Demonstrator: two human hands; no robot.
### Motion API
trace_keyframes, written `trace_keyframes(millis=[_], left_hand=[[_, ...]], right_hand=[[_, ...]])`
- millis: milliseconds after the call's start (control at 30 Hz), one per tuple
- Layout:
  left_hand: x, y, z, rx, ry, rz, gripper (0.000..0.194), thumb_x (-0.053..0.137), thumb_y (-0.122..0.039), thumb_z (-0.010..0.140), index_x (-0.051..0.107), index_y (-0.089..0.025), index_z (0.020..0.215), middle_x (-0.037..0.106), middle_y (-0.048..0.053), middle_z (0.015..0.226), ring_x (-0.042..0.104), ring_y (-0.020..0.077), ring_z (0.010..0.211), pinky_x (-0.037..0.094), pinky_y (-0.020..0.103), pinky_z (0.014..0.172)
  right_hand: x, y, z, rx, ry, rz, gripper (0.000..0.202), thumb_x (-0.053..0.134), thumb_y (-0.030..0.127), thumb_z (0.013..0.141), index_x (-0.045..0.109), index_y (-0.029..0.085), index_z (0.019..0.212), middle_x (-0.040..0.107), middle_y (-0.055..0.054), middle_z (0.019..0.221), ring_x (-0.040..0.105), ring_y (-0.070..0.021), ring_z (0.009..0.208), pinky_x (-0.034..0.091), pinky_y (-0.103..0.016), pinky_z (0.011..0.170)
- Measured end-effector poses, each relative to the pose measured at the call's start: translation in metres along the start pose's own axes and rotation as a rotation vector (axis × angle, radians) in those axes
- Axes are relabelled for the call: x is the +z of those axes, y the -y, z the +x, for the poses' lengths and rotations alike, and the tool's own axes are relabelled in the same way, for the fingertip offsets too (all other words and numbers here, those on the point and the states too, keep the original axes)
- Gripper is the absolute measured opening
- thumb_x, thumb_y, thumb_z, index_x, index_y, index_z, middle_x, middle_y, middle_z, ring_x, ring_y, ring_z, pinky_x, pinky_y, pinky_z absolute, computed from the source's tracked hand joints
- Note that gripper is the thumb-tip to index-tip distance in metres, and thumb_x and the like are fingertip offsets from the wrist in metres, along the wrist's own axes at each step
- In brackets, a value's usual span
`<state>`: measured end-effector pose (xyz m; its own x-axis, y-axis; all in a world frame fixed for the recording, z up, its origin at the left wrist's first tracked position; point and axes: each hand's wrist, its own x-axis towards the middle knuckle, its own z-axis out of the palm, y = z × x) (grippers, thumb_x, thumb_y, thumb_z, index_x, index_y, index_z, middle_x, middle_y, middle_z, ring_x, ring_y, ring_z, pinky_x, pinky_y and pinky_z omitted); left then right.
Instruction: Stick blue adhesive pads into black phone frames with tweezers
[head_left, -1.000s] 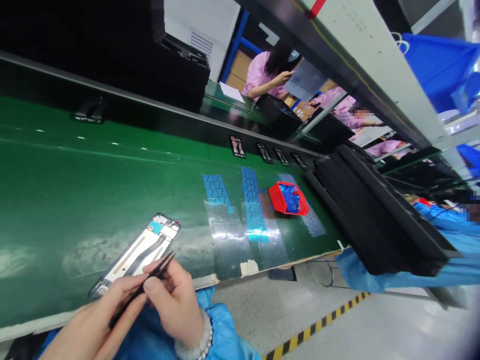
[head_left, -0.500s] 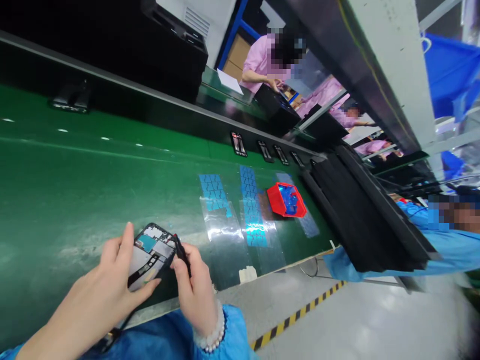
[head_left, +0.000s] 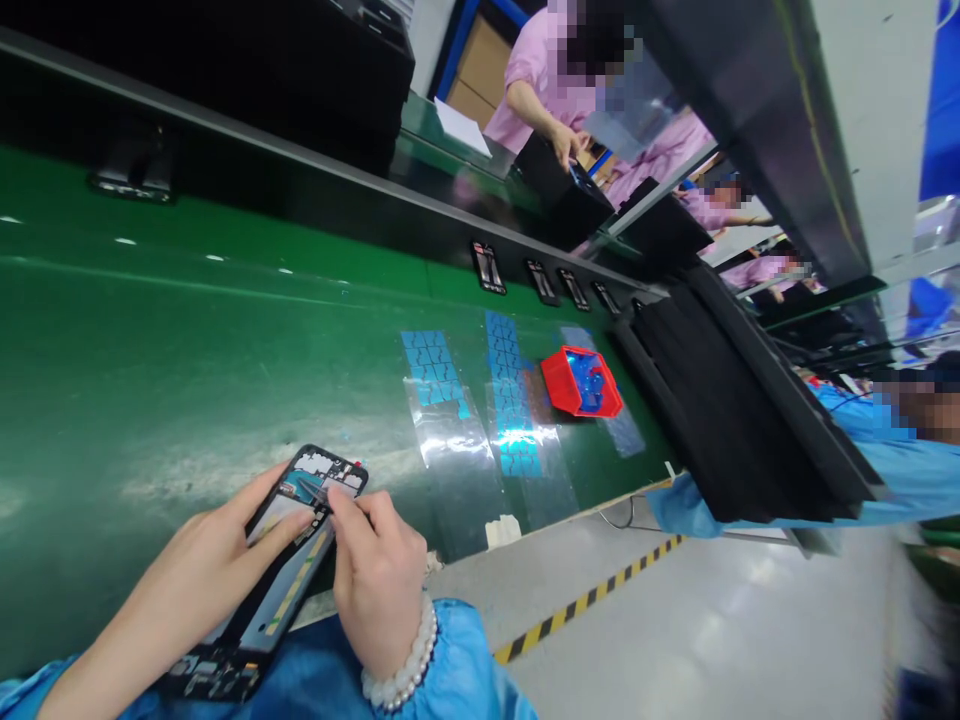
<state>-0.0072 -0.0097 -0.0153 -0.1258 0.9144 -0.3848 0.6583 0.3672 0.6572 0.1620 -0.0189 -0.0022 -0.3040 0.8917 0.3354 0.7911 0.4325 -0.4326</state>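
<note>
In the bare left hand (head_left: 210, 560), a long, black-framed phone body with exposed boards (head_left: 292, 588) is held by its left side, the thumb laid across it. Right-hand fingertips are drawn together over its upper end — nearer the right hand (head_left: 386, 560) — though whether anything is pinched cannot be told. The long axis is angled from seven to one o'clock. At two o'clock, a red plastic bin (head_left: 560, 385) is seen, well apart.

The counter (head_left: 165, 350) is green; beyond its edge, the pale floor (head_left: 697, 620) carries a yellow and black striped line (head_left: 589, 598).
</note>
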Motion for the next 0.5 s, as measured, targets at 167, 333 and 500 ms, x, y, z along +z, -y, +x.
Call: trace_keyframes(millis=[167,333,500], left_hand=[[-0.0023,-0.0040,-0.0007,-0.035,0.117,-0.050,0.064,0.040,-0.063,0.081,0.055,-0.023,0.129,0.078,0.002,0.078,0.073,0.0334,0.095,0.055,0.035,0.072],[-0.0022,-0.0058,-0.0007,-0.046,0.102,-0.060,0.063,0.041,-0.064,0.079,0.056,-0.024,0.126,0.079,0.003,0.082,0.072,0.0338,0.097,0.054,0.034,0.070],[-0.0029,-0.0095,-0.0005,-0.054,0.114,-0.052,0.058,0.039,-0.061,0.079,0.056,-0.027,0.123,0.079,0.002,0.084,0.073,0.0322,0.097,0.054,0.032,0.070]], right_hand=[[0.0029,0.0033,0.0061,-0.011,0.027,-0.041,0.036,0.034,0.019,0.100,0.064,0.018,0.120,0.062,-0.005,0.082,0.063,-0.0157,0.067,0.047,-0.025,0.054],[0.0039,0.0058,0.0039,-0.006,0.036,-0.051,0.037,0.033,0.019,0.100,0.063,0.016,0.122,0.061,-0.005,0.081,0.062,-0.0166,0.064,0.047,-0.027,0.051],[0.0055,0.0083,0.0024,-0.024,0.040,-0.026,0.037,0.031,0.020,0.101,0.064,0.017,0.118,0.062,-0.005,0.080,0.063,-0.0166,0.064,0.047,-0.027,0.050]])
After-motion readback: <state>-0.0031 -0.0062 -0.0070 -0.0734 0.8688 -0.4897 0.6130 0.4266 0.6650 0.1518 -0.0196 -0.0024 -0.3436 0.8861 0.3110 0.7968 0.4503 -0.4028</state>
